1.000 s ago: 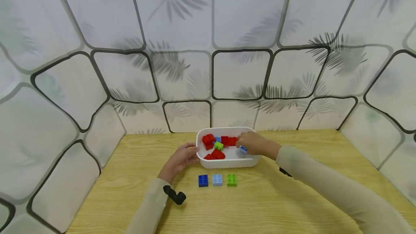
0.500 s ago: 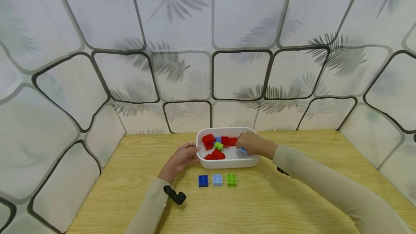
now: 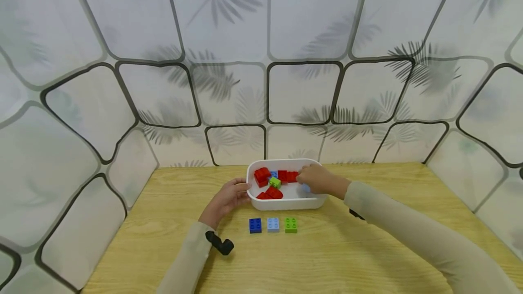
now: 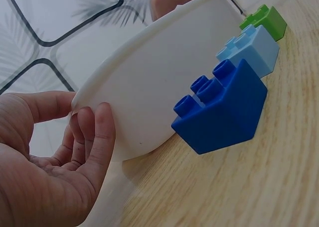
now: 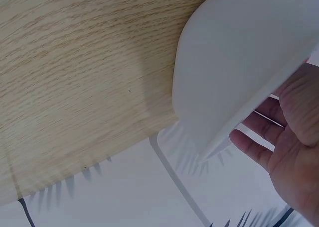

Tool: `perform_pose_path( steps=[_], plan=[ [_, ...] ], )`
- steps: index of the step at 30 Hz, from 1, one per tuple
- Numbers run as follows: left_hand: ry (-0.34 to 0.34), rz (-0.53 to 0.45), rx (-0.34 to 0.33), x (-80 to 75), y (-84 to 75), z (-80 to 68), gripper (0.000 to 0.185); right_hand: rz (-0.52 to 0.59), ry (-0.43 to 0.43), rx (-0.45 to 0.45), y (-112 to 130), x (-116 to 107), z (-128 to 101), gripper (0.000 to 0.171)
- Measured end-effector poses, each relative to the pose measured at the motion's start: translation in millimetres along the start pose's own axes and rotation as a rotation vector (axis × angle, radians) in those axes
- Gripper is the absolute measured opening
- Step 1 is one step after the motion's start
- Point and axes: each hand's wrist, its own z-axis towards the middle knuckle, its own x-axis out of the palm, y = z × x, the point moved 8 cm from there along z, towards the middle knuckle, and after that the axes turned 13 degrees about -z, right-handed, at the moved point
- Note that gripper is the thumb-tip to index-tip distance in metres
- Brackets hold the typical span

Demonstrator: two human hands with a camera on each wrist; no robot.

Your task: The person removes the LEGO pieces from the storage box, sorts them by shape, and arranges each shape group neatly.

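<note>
A white bin (image 3: 286, 204) stands at the table's far middle and holds several red bricks (image 3: 262, 176) and a lime brick (image 3: 274, 182). My left hand (image 3: 229, 196) grips the bin's left rim (image 4: 164, 87), with the thumb (image 4: 45, 105) on the edge and the fingers (image 4: 102, 137) against the outer wall. My right hand (image 3: 316, 179) reaches over the right rim (image 5: 239, 53) into the bin, fingertips beside a red brick (image 3: 292, 177). A pale blue brick (image 3: 304, 188) peeks out under that hand. Whether the right hand (image 5: 284, 152) holds anything is hidden.
In front of the bin a dark blue brick (image 3: 255, 225), a light blue brick (image 3: 273, 224) and a green brick (image 3: 291, 224) lie in a row on the wooden table (image 3: 327, 257). Patterned white walls (image 3: 302, 94) close in the back and both sides.
My right hand has shifted slightly inside the bin and now covers more of the pale blue brick. The left hand and the row of bricks have not moved.
</note>
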Motion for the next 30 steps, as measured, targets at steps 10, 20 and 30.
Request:
perform_pose_path(
  steps=[10, 20, 30],
  plan=[
    [0.004, -0.010, 0.004, -1.2, -0.3, 1.1, 0.038, 0.215, -0.137, 0.032, -13.9, -22.3, -14.0, 0.021],
    [-0.004, -0.011, -0.001, 0.1, 1.0, 1.0, 0.035, 0.453, -0.383, 0.064, -20.1, -48.8, -48.9, 0.029],
    [-0.006, -0.012, -0.005, 0.5, 0.3, 0.4, 0.035, 0.559, -0.393, 0.069, -15.3, -51.7, -68.0, 0.025]
  ],
)
